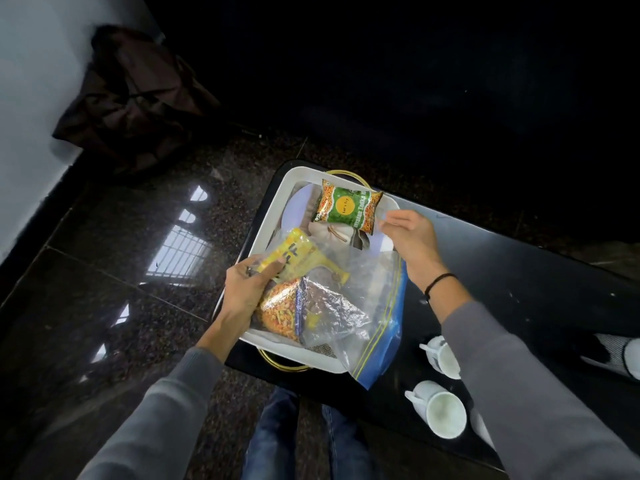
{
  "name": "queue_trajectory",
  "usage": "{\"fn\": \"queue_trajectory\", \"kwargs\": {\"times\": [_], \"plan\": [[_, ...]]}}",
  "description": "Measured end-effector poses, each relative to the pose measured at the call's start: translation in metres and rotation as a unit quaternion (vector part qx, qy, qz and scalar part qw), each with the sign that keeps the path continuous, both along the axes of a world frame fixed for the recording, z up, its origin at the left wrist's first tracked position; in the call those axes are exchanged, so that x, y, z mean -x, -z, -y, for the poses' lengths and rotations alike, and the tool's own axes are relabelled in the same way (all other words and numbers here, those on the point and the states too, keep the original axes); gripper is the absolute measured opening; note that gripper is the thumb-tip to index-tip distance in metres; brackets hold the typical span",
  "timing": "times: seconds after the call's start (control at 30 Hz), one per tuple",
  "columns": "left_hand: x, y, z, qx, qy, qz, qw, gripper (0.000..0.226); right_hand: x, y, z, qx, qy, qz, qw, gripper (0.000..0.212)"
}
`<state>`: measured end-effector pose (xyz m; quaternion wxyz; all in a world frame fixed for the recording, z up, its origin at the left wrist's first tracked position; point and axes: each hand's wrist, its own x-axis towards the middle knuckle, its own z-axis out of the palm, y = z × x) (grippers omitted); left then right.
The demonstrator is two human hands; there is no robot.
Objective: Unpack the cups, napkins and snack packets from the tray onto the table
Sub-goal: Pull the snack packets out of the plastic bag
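A white tray (273, 209) with gold handles sits on the black table (502, 271). My left hand (247, 285) grips a yellow snack packet (298, 258) at the tray's left side. Below it lies an orange snack packet (280, 313) partly inside a clear zip bag (367, 327) with a blue edge. My right hand (408, 237) holds the right edge of a green snack packet (344, 209) over the tray's far end. Pale napkins (325, 233) lie under it. Two white cups (441, 408) (440, 355) stand on the table to the right.
A dark bag (135, 98) slumps against the white wall at the upper left. The glossy speckled floor (138, 271) lies left of the table. My jeans-clad legs (277, 438) are below the tray. A white object (616, 355) sits at the right edge.
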<state>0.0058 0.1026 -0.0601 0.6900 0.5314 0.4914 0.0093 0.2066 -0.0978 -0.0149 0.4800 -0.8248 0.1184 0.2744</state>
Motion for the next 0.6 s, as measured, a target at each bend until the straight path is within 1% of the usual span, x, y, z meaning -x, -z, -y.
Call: {"fn": "queue_trajectory", "kwargs": {"times": [0.07,0.1,0.17,0.27,0.3,0.33,0.4,0.47,0.5,0.57,0.6], "plan": [[0.000,0.000,0.004,0.003,-0.011,0.004,1.000,0.024,0.016,-0.012,0.015,-0.004,0.016,0.012,1.000,0.013],[0.000,0.000,0.005,0.005,-0.017,0.004,1.000,0.026,0.025,-0.018,0.021,-0.006,0.028,0.017,0.999,0.010],[0.000,-0.002,0.008,0.011,-0.022,0.003,1.000,0.029,0.045,-0.030,0.032,-0.023,0.072,0.026,0.997,0.008],[0.000,-0.004,0.013,0.019,-0.027,0.006,0.999,0.028,0.071,-0.039,0.045,-0.075,0.187,0.031,0.979,0.004],[-0.001,-0.006,0.014,0.019,-0.030,0.006,0.999,0.026,0.078,-0.038,0.049,-0.098,0.222,0.019,0.970,0.002],[0.000,-0.007,0.015,0.019,-0.034,0.007,0.999,0.023,0.085,-0.036,0.051,-0.122,0.241,-0.013,0.963,0.006],[0.000,-0.009,0.018,0.019,-0.041,0.009,0.999,0.016,0.093,-0.034,0.051,-0.166,0.217,-0.115,0.955,0.014],[0.001,-0.011,0.021,0.020,-0.046,0.008,0.999,0.015,0.098,-0.036,0.046,-0.187,0.137,-0.215,0.949,0.021],[0.002,-0.012,0.022,0.021,-0.048,0.006,0.999,0.016,0.099,-0.039,0.040,-0.199,0.097,-0.249,0.943,0.021],[0.002,-0.012,0.023,0.023,-0.048,0.002,0.999,0.016,0.101,-0.049,0.027,-0.220,0.049,-0.312,0.923,0.018],[0.002,-0.012,0.025,0.021,-0.045,0.002,0.999,0.017,0.103,-0.052,0.022,-0.217,0.026,-0.334,0.917,0.022]]}}
